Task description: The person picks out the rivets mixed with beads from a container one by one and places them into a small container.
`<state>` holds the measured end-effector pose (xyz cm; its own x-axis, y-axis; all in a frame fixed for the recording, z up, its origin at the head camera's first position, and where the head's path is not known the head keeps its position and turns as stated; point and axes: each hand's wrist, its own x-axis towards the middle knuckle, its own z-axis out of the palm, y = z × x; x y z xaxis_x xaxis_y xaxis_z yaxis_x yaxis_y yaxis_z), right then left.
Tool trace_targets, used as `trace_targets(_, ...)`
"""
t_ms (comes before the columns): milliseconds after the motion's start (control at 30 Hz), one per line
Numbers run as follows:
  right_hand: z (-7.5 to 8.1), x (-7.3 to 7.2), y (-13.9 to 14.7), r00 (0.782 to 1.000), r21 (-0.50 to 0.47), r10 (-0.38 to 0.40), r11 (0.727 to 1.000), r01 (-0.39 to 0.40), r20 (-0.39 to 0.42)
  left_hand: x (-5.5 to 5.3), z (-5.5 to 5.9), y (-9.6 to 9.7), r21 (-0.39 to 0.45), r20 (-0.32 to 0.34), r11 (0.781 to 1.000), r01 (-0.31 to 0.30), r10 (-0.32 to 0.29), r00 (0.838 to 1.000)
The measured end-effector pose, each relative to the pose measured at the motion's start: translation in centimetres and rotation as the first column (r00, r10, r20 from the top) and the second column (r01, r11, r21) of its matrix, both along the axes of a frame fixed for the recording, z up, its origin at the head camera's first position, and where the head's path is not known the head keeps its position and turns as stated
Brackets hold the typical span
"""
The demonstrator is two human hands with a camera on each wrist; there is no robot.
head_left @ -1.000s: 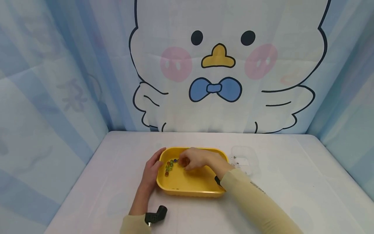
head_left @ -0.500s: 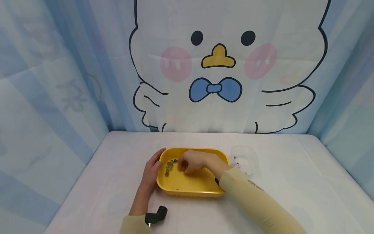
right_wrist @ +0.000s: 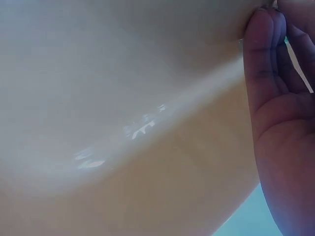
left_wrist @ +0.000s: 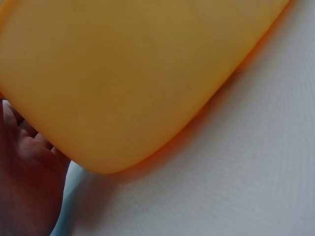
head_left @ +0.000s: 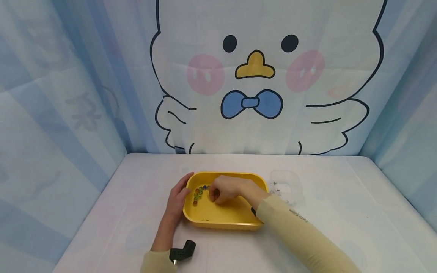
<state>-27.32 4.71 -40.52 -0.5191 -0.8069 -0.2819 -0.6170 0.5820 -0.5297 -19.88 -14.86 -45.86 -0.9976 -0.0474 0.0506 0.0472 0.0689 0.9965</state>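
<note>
A yellow tray (head_left: 222, 223) sits on the table, its left end gripped by my left hand (head_left: 176, 201), with the thumb over the rim. Along the tray's left side lie several small glass marbles (head_left: 197, 196), orange, green and blue, in a bent line. My right hand (head_left: 227, 189) reaches inside, fingers curled and tips together close over the tray floor, right of the blue marble (head_left: 205, 187). In the right wrist view, a small glassy bit shows at the pinched fingertips (right_wrist: 266, 22); the fingers hide most of it.
A clear plastic box (head_left: 286, 187) with small bits in it stands behind and to the right of the tray, partly beyond the right forearm. A patterned curtain (head_left: 246, 132) rises at the table's back edge.
My right hand has moved slightly down and left, then a little right again; a marble beside the blue one shows more now. My left hand and the tray stay in place.
</note>
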Motion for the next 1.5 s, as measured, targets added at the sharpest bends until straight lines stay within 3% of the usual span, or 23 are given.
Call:
trace_targets(567,0.1,-0.3,0.4,0.999,-0.034,-0.037,0.999,0.038,0.025,-0.1,-0.1,-0.1,0.002,0.0,1.0,-0.001,0.001,1.0)
trace_targets(867,0.1,-0.5,0.6,0.999,-0.144,-0.034,0.989,0.038,0.034,-0.1,-0.2,-0.2,0.004,-0.011,1.0,0.007,-0.007,1.0)
trace_targets(1233,1.1,0.0,0.9,0.986,-0.229,-0.095,0.966,0.124,0.134,-0.1,-0.2,-0.2,-0.011,-0.022,1.0,0.004,-0.004,1.0)
trace_targets(1500,1.3,-0.1,1.3,0.988,-0.296,-0.101,0.946,0.133,0.119,-0.2,-0.4,-0.2,-0.011,-0.029,1.0,0.006,-0.006,1.0)
